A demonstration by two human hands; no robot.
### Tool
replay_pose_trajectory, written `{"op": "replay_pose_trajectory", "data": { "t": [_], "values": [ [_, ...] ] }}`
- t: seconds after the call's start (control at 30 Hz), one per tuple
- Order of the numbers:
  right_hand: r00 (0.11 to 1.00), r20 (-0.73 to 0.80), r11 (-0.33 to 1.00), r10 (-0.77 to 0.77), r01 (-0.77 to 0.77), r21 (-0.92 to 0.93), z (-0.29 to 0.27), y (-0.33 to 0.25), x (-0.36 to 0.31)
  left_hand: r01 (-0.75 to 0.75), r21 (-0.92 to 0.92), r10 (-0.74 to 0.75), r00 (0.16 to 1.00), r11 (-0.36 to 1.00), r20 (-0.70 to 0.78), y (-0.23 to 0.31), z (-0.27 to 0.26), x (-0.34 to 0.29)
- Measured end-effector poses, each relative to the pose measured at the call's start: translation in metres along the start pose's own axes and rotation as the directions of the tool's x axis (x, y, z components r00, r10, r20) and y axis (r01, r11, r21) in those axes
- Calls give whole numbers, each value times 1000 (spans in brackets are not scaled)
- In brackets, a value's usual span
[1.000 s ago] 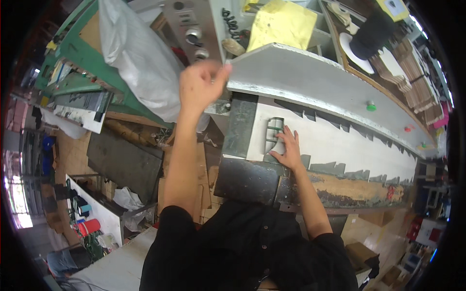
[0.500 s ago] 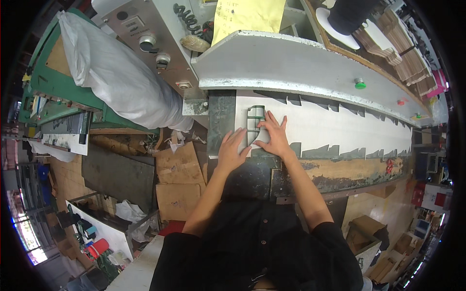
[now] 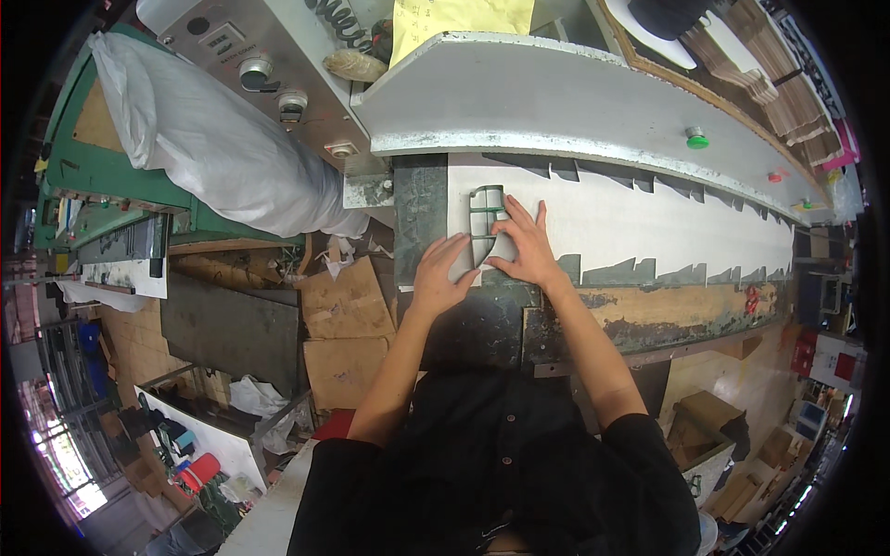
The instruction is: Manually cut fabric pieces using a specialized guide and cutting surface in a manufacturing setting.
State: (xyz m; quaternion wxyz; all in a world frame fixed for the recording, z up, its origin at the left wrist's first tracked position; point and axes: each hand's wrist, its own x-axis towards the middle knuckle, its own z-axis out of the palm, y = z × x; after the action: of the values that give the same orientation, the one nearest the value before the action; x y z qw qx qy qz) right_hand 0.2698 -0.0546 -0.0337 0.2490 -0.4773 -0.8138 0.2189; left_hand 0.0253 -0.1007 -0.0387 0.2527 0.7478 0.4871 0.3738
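A narrow metal cutting die [image 3: 485, 212] with dark green walls and crossbars stands on a white sheet [image 3: 616, 218]. Its lower end curves to a point. My left hand [image 3: 443, 271] rests along the die's left side, fingers extended and thumb by the lower tip. From the right, my right hand [image 3: 527, 248] has its bent index finger and thumb at the die wall, the other fingers spread over the sheet. The two hands hold the die between them. Part of its lower edge is hidden by my fingers.
Along both long edges, the sheet has jagged cutouts showing the dark bed [image 3: 422, 208]. A grey machine beam [image 3: 538, 102] with a green button [image 3: 696, 138] spans just beyond. At left stand a control panel [image 3: 269, 79] with knobs and a large white wrapped roll [image 3: 213, 139]. Cardboard [image 3: 348, 301] lies lower left.
The whole scene has shifted slightly in view as my head moved. My hands keep nearly the same place around the die, which stays near the sheet's left end.
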Motion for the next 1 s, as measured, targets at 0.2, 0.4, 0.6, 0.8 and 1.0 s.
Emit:
{"op": "replay_pose_trajectory", "data": {
  "t": [0.2, 0.4, 0.6, 0.8, 1.0],
  "values": [
    [1000, -10, 1000, -9, 9, 9, -2, -4, 1, -4, 28, 3, 1000, 1000, 15, 0, -2, 0],
    [1000, 1, 1000, -1, 1, 5, -2, -5, 2, -5, 45, 5, 1000, 999, 1, 1, 1, -1],
    [1000, 8, 1000, 8, -8, -18, -1, -4, 2, 6, 43, -5, 1000, 999, -8, 1, 2, -1],
    [1000, -1, 1000, -4, 4, -21, 0, -3, 2, -1, 36, 1, 1000, 999, -17, -1, 4, -1],
    [1000, 13, 999, 11, -11, -31, 1, -1, 1, -6, 32, 6, 1000, 999, -9, -1, 3, -2]
  ]
}}
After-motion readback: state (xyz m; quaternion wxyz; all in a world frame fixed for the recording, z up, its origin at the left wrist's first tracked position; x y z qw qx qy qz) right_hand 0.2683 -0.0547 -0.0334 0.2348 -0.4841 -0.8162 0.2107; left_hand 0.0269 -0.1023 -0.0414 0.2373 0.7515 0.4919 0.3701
